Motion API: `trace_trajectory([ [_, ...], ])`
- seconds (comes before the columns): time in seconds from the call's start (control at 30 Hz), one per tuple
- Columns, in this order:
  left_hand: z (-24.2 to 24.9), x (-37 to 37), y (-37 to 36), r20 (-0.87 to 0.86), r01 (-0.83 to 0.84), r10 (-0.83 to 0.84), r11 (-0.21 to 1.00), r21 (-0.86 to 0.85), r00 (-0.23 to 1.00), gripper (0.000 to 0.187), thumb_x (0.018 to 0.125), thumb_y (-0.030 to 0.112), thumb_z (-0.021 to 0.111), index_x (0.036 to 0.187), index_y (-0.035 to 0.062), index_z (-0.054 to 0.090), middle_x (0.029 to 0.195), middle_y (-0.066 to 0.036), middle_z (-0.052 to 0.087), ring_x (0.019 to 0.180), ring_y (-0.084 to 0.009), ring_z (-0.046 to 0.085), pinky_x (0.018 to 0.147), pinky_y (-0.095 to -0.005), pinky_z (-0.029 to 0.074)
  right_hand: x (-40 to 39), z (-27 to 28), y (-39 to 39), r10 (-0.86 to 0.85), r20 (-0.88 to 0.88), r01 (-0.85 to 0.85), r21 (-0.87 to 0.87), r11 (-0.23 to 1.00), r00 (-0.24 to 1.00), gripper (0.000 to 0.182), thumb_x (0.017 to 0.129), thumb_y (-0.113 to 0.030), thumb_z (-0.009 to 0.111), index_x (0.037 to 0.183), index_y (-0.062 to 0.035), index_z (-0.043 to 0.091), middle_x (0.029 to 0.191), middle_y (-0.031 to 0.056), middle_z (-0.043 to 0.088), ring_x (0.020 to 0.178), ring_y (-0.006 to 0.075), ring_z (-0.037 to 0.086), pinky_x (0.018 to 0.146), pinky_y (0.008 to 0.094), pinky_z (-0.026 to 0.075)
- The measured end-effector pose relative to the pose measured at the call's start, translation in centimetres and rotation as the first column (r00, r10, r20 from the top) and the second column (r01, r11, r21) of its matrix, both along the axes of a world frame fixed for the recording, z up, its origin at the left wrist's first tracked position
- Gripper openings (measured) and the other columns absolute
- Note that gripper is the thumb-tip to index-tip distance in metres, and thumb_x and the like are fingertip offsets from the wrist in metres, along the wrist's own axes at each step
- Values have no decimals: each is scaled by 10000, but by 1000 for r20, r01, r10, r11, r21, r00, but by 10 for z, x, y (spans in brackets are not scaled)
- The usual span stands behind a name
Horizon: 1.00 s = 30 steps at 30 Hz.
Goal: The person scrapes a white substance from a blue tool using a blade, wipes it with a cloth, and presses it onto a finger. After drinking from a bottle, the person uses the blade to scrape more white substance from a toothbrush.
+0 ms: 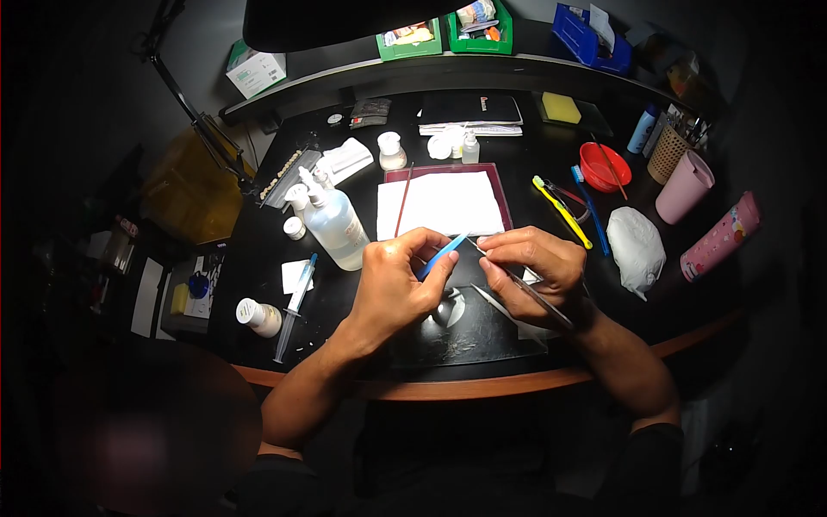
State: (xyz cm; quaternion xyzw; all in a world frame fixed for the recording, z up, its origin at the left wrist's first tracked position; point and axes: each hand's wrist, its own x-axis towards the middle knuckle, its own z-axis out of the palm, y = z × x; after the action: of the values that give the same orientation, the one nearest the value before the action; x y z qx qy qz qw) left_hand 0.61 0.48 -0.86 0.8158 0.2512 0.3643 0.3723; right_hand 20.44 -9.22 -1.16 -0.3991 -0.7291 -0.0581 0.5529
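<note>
My left hand pinches a slim blue stick with a tapered tip between thumb and fingers. Opposite it, my right hand grips a thin metal hand tool like a pen. The two tips come close together over the front edge of a folded white paper towel. Beneath my hands lies a dark glossy mat with a round whitish patch. A pale pointed tool rests there, partly covered by my right hand. What sits at the tips is too small to make out.
A clear pump bottle, a syringe and a small jar stand or lie at left. Toothbrushes, a red bowl, a white plastic bag and pink tumblers are at right. A thin brush crosses the towel.
</note>
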Motion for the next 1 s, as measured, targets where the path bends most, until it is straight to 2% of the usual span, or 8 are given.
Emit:
trace_trajectory([
  [0.07, -3, 2, 0, 63, 5, -6, 1000, 18, 998, 162, 889, 83, 759, 961, -62, 750, 719, -139, 742, 597, -128, 680, 549, -275, 520, 0, 0, 0, 3, 3, -3, -11, 1000, 1000, 147, 802, 44, 761, 941, 10, 730, 930, 160, 768, 776, 214, 778, 667, 287, 622],
  [0.17, -1, -1, -1, 13, 13, -13, 999, -38, 1000, 165, 899, 61, 788, 1030, -38, 778, 805, -91, 774, 704, -78, 700, 641, -228, 541, -1, 1, -2, 7, 1, -7, -23, 1000, 1000, 145, 802, 42, 762, 940, 10, 729, 938, 157, 766, 779, 214, 778, 669, 287, 625],
  [0.27, 5, -3, -2, -63, 41, -45, 997, -68, 997, 180, 904, 70, 790, 1049, -37, 781, 815, -83, 773, 721, -74, 697, 649, -226, 541, -2, 1, -1, 14, 9, -14, -2, 1000, 1000, 145, 801, 38, 763, 939, 10, 728, 944, 154, 764, 780, 215, 778, 668, 287, 626],
  [0.4, 3, -3, 0, -13, 105, -110, 973, -204, 994, 194, 930, 88, 771, 1064, -52, 773, 802, -88, 763, 700, -68, 681, 621, -218, 525, -2, -1, 0, 9, 17, -9, 16, 1000, 1000, 149, 798, 39, 761, 940, 10, 726, 939, 155, 761, 779, 219, 778, 662, 288, 627],
  [0.47, 3, -3, 1, 42, 168, -163, 940, -298, 986, 207, 953, 108, 751, 1077, -58, 768, 793, -92, 757, 659, -65, 664, 586, -211, 510, -2, 0, 1, 5, 19, -5, 23, 1000, 1000, 152, 798, 40, 759, 943, 9, 725, 935, 157, 760, 778, 221, 778, 659, 291, 628],
  [0.57, 9, -3, 0, 25, 192, -201, 882, -431, 979, 198, 979, 117, 701, 1063, -45, 776, 769, -80, 761, 621, -74, 665, 571, -228, 517, -2, 1, 0, 3, 18, -3, 25, 1000, 1000, 158, 798, 41, 755, 949, 9, 725, 932, 158, 759, 778, 224, 779, 657, 296, 629],
  [0.67, 15, -5, 0, 35, 230, -258, 785, -575, 966, 250, 1022, 165, 659, 1117, -44, 761, 777, -84, 758, 570, -77, 651, 523, -220, 501, -3, 1, -2, -3, 10, 3, 3, 1000, 1000, 163, 796, 41, 754, 953, 9, 725, 932, 158, 760, 779, 228, 779, 657, 300, 630],
  [1.0, 13, -10, 4, 211, 405, -373, 585, -703, 904, 345, 1061, 247, 598, 1187, -51, 719, 805, -106, 751, 534, -130, 676, 443, -202, 426, -5, 3, -1, 44, 29, -46, 54, 997, 999, 170, 789, 41, 761, 954, 20, 729, 927, 166, 766, 877, 287, 793, 738, 330, 655],
])
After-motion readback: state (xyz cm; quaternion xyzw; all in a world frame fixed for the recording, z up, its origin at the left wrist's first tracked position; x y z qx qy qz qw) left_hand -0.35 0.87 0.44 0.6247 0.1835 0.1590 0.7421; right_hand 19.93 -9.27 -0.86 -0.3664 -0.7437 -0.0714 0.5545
